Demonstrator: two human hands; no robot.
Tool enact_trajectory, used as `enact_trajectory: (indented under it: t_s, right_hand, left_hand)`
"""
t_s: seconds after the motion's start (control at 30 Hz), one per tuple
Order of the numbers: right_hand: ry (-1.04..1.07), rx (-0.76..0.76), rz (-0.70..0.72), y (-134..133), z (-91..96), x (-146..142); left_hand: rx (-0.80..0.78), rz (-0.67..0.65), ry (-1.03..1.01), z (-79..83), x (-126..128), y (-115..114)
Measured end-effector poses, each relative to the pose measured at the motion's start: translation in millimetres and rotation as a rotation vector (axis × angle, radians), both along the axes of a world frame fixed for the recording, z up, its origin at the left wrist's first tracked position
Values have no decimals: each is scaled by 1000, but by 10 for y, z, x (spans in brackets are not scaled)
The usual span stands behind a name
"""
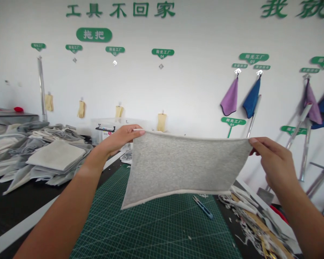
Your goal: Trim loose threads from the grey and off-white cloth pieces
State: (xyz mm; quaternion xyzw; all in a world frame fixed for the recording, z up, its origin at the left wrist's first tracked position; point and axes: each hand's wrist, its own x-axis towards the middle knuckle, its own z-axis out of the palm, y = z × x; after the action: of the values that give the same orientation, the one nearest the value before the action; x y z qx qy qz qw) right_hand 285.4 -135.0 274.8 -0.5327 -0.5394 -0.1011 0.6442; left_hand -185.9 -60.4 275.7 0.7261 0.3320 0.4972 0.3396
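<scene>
Both hands hold a grey heather knit cloth up in the air, stretched flat between them, with a pale bound edge along its top and bottom. My left hand pinches its upper left corner, and my right hand pinches the right edge between thumb and fingers. Below the cloth lies a green cutting mat. Blue-handled thread snips rest on the mat's right part, beneath and apart from the cloth.
Stacks of grey and cream fabric pieces cover the table at left. A heap of white fabric scraps lies at right. A clear plastic box stands behind my left hand. Purple and blue cloths hang on the wall.
</scene>
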Motion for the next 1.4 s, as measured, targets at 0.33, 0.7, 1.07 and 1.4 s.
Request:
enact_trajectory:
  t_s: [0.33, 0.7, 1.07, 1.4]
  right_hand:
    - [182, 58, 171, -36, 184, 79]
    - [271, 26, 261, -91, 211, 182]
    - [291, 14, 343, -158, 235, 156]
    - [312, -124, 415, -223, 142, -29]
  left_hand:
    - [14, -134, -106, 92, 19, -13]
    - [267, 120, -202, 242, 75, 31]
    - [324, 206, -219, 295, 46, 31]
    - [391, 318, -76, 206, 81, 47]
